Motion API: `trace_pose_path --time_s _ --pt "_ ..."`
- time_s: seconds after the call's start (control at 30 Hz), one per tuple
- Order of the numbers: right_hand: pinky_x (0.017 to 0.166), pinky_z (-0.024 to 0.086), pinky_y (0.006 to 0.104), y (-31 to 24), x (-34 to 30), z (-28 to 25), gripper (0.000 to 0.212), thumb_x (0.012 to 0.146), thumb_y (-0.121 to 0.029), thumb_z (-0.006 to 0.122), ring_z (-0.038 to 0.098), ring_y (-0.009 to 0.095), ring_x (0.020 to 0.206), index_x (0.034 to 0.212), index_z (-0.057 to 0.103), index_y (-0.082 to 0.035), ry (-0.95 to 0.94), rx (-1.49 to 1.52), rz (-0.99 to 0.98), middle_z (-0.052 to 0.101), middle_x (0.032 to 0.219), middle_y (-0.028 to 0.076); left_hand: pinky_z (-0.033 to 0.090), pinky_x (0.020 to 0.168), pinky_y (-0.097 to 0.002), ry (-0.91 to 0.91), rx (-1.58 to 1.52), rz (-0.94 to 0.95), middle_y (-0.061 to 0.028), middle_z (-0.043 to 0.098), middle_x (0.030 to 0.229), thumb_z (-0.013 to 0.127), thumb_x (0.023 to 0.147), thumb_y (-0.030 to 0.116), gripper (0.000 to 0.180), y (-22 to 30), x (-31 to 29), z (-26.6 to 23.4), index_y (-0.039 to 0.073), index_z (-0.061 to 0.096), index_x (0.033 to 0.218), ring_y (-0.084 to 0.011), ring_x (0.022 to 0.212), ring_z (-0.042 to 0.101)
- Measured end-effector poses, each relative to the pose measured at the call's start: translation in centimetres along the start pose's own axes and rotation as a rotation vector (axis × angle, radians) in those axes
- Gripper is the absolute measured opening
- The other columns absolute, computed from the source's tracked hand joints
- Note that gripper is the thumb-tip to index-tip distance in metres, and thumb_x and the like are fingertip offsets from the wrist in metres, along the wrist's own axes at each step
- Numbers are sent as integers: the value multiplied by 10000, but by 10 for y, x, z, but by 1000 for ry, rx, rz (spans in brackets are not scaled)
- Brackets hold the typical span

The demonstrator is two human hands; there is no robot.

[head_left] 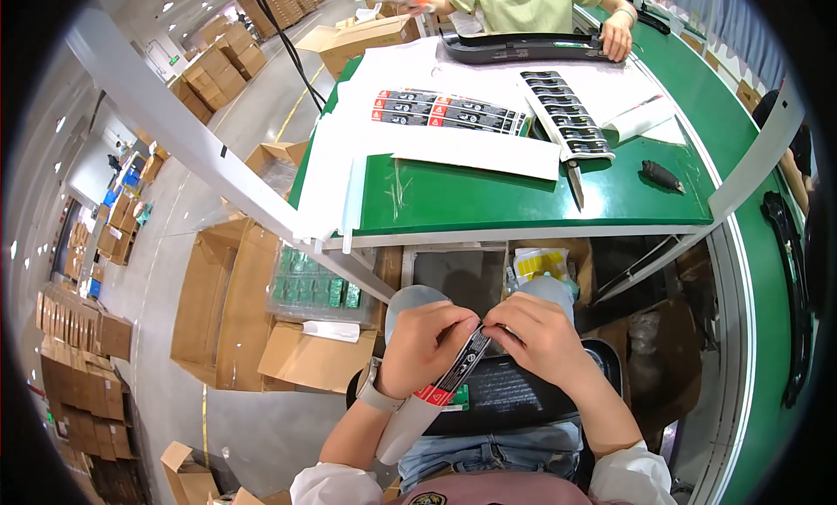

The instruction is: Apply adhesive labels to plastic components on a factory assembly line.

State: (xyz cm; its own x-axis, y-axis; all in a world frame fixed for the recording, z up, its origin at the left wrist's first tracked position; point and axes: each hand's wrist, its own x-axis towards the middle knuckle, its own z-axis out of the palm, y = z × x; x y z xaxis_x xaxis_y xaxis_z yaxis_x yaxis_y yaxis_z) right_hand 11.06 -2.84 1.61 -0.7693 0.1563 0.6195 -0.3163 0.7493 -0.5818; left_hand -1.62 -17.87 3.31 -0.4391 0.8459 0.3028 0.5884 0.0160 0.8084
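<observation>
My left hand (425, 346) and my right hand (541, 335) meet over my lap, both pinching a narrow black sticker strip (459, 369) with white print and a red end. The strip slants down to the left, its white backing (410, 428) trailing below my left wrist, which wears a watch. Under the hands a long black plastic part (514, 393) lies across my knees. Ahead, on the green table (488, 196), lie more sticker sheets (449, 111) and a black label strip (568, 117).
Across the table another person rests a hand (616, 36) on a long black part (523, 47). A knife (575, 184) and a small black piece (663, 176) lie on the table. Cardboard boxes (227, 305) and a tray of green packs (316, 283) stand at left. A conveyor (772, 270) runs at right.
</observation>
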Motion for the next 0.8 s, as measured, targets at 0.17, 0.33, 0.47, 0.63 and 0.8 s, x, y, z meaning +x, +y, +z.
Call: trace_pose_path --time_s 0.17,0.33,0.47,0.63,0.8 --pt "643 510 382 -2 1 -2 185 718 0 725 615 297 728 862 609 -5 -35 -19 25 605 783 110 439 534 -329 -26 26 -33 -135 594 697 644 870 57 74 1 0 0 -10 671 883 -262 581 572" --pt "642 505 386 2 -2 0 188 726 -9 725 613 302 736 865 598 -15 -62 -8 22 602 789 108 438 530 -335 -33 27 -31 -136 591 693 644 868 58 74 0 1 0 -10 670 881 -267 578 570" --pt "644 504 390 3 -2 0 203 732 -11 720 612 306 748 887 589 -25 -107 12 57 603 807 107 444 533 -328 -41 42 -22 -140 605 706 647 870 59 81 -3 0 1 -16 672 887 -264 581 580" --pt "631 505 389 -3 0 2 264 735 -14 717 612 305 749 982 624 -11 -14 -26 71 614 835 116 443 538 -300 -27 -55 -107 -140 619 721 641 892 66 106 -5 -1 1 -32 672 918 -216 581 580" --pt "657 530 374 1 -5 6 297 731 -29 747 654 285 768 1018 672 -6 16 -135 -42 652 866 108 434 544 -272 -1 -138 -151 -106 612 705 631 914 81 138 -11 -1 2 -49 669 937 -139 586 552"
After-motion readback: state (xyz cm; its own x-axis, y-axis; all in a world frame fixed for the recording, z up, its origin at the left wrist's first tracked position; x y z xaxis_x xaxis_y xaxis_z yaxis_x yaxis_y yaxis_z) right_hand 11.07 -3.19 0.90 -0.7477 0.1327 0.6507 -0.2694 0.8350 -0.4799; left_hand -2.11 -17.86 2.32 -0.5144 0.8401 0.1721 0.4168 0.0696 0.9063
